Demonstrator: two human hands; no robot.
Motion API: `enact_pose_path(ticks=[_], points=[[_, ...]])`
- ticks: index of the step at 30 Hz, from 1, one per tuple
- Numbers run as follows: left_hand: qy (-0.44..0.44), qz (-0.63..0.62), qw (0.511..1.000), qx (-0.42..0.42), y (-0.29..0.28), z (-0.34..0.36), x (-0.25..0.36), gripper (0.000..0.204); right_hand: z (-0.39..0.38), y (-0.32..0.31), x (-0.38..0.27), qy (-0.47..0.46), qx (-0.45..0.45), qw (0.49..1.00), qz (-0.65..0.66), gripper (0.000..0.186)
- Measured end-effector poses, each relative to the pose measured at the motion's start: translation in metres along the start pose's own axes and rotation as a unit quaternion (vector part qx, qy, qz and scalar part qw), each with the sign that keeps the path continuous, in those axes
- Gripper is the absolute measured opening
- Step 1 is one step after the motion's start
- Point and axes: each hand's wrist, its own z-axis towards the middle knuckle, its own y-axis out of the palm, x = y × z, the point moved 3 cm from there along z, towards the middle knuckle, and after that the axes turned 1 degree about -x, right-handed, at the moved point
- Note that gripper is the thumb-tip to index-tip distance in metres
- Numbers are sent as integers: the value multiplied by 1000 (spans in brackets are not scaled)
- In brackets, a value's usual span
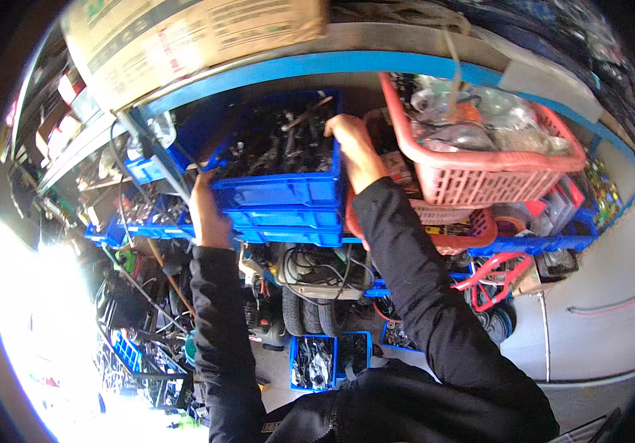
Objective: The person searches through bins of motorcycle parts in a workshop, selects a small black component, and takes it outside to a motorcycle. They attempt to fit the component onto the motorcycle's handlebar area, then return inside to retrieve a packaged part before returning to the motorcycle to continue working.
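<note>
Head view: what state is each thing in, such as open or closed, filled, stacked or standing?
Top blue bin: open, filled with dark parts
Lower blue bins: stacked beneath, contents hidden
Left hand: at the top bin's left front corner, grip partly hidden
Right hand: fingers bent over its right rim
Upper pink basket: open, filled with plastic-wrapped things
Cardboard box: top out of view, cannot tell
Tires: upright, side by side

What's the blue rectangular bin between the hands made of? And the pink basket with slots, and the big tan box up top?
The blue rectangular bin: probably hard plastic, slightly shiny, with one even colour and ridges along its front.
The pink basket with slots: likely plastic too; its slots look moulded in.
The big tan box: seems cardboard, dull, paper-brown and printed.
</note>
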Motion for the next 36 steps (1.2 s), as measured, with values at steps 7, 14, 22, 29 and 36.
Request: enact_pose_path(ticks=[7, 14, 22, 29, 36], points=[[122, -14, 992, -33, 10, -23, 5, 28, 14, -1, -3, 59, 67, 994, 61, 8], [103, -116, 988, 22, 10, -73, 3, 10, -25, -5, -54, 14, 34, 999, 21, 14], [168, -137, 976, -26, -38, -179, 3, 60, -141, -12, -111, -54, -51, 996, -45, 62], [167, -100, 980, 30, -126, -299, 6, 78, -282, 12, -133, -2, -79, 997, 20, 89], [113, -74, 984, 112, -250, -390, -12, 85, -423, 40, -82, 110, -60, 988, 88, 96]])
